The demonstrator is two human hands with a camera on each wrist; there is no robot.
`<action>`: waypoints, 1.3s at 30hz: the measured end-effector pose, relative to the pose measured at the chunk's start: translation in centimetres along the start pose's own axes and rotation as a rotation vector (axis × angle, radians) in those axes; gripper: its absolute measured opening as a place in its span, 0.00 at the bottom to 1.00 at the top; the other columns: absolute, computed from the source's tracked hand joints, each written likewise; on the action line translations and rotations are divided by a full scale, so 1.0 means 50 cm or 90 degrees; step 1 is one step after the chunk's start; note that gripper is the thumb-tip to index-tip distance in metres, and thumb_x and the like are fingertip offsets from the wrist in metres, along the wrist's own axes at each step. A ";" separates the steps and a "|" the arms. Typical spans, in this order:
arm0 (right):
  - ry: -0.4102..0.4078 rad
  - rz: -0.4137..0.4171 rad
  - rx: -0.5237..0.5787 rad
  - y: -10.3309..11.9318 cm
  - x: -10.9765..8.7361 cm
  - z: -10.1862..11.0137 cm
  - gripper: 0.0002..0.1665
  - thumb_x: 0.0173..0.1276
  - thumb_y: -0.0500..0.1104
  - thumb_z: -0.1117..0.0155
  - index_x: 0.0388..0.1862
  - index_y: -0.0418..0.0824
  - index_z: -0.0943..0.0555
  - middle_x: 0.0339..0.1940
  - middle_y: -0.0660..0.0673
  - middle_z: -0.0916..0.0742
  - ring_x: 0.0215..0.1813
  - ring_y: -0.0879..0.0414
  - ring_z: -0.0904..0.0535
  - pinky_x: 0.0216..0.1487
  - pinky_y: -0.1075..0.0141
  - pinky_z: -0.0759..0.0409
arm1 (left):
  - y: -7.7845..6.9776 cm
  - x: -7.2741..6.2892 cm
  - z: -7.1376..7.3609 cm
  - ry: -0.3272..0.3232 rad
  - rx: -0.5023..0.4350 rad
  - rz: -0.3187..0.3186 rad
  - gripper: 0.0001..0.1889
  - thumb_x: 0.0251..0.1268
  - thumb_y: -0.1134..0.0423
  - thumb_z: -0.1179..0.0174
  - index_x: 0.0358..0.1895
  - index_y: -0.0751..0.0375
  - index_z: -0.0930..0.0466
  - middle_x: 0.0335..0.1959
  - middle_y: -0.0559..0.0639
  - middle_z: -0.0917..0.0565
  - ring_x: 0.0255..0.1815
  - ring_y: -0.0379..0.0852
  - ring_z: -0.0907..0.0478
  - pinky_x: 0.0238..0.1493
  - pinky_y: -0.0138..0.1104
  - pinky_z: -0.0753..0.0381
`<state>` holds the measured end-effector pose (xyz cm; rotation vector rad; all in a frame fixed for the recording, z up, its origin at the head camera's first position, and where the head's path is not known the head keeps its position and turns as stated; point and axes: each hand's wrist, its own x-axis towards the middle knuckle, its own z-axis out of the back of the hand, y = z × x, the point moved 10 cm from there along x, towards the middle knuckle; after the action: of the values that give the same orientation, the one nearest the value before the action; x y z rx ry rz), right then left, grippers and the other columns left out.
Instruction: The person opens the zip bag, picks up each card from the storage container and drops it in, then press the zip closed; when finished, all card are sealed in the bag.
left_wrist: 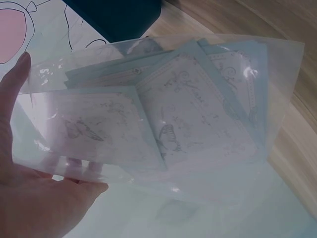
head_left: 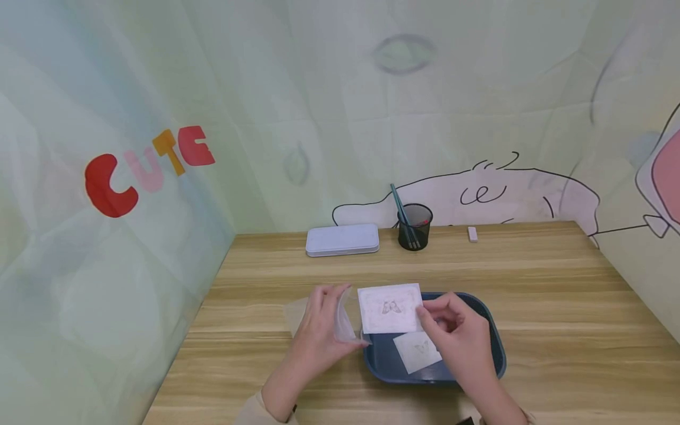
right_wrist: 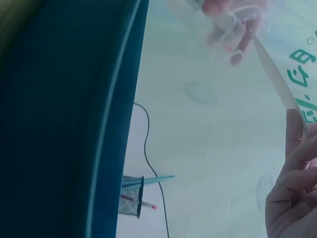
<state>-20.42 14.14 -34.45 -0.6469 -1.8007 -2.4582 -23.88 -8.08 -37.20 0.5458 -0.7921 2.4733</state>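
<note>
My left hand (head_left: pixel 322 332) grips a clear plastic bag (left_wrist: pixel 285 99) by its mouth, thumb on one side and fingers on the other, so the mouth gapes. Inside the bag lie several printed paper cards (left_wrist: pixel 203 109) with ornate borders and butterfly drawings. Between thumb and fingers, my right hand (head_left: pixel 461 333) pinches the right edge of a white butterfly card (head_left: pixel 390 308), its left edge close to the bag's mouth. Below that card, a blue tray (head_left: pixel 379 361) holds another butterfly card (head_left: pixel 417 352), partly hidden by the right hand.
Along the table's back edge stand a pale flat tin case (head_left: pixel 342 240), a black mesh pen cup (head_left: pixel 415 227) with sticks in it, and a small white eraser-like block (head_left: pixel 472 234). Printed fabric (head_left: pixel 297 118) hangs behind and beside the wooden table (head_left: pixel 255 271).
</note>
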 end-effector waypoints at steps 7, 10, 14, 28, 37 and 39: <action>0.040 -0.007 -0.019 -0.052 -0.001 -0.037 0.09 0.56 0.34 0.27 0.31 0.46 0.17 0.21 0.58 0.15 0.17 0.59 0.30 0.15 0.71 0.35 | -0.004 0.000 0.000 -0.009 0.002 -0.012 0.55 0.19 0.52 0.16 0.64 0.57 0.32 0.50 0.53 0.33 0.50 0.46 0.33 0.53 0.41 0.25; 0.054 0.007 -0.019 -0.057 -0.001 -0.052 0.09 0.56 0.33 0.27 0.32 0.45 0.17 0.21 0.58 0.16 0.17 0.59 0.30 0.15 0.71 0.35 | -0.004 0.001 -0.002 0.001 0.000 -0.002 0.55 0.20 0.52 0.16 0.65 0.57 0.33 0.50 0.52 0.33 0.51 0.45 0.34 0.54 0.41 0.25; 0.074 0.007 -0.003 -0.060 0.001 -0.072 0.08 0.56 0.36 0.26 0.32 0.46 0.17 0.21 0.59 0.16 0.17 0.58 0.31 0.14 0.71 0.37 | -0.006 0.003 -0.002 0.013 -0.009 0.007 0.55 0.20 0.52 0.16 0.65 0.56 0.33 0.51 0.53 0.33 0.51 0.45 0.35 0.54 0.40 0.26; 0.144 0.030 0.011 -0.059 -0.006 -0.144 0.07 0.59 0.45 0.28 0.34 0.56 0.17 0.22 0.63 0.15 0.16 0.60 0.32 0.14 0.70 0.36 | -0.011 0.004 -0.006 0.020 -0.010 -0.005 0.54 0.23 0.53 0.16 0.65 0.57 0.34 0.51 0.53 0.33 0.51 0.46 0.35 0.51 0.40 0.26; 0.163 0.038 -0.031 -0.058 -0.014 -0.167 0.07 0.58 0.48 0.27 0.34 0.59 0.16 0.19 0.64 0.19 0.14 0.61 0.34 0.12 0.69 0.36 | -0.013 0.001 -0.009 0.024 -0.016 -0.015 0.54 0.25 0.54 0.16 0.66 0.56 0.34 0.51 0.53 0.33 0.50 0.47 0.35 0.49 0.41 0.25; 0.167 0.050 -0.045 -0.055 -0.015 -0.173 0.07 0.58 0.48 0.26 0.35 0.60 0.16 0.19 0.64 0.20 0.13 0.62 0.34 0.12 0.69 0.36 | -0.013 0.002 -0.009 0.024 -0.018 -0.014 0.53 0.26 0.55 0.16 0.66 0.56 0.34 0.51 0.53 0.33 0.50 0.47 0.35 0.48 0.41 0.24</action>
<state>-23.17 6.97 -39.34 -0.3687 -1.5693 -2.4312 -23.67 -7.30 -37.22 0.4946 -0.8008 2.4406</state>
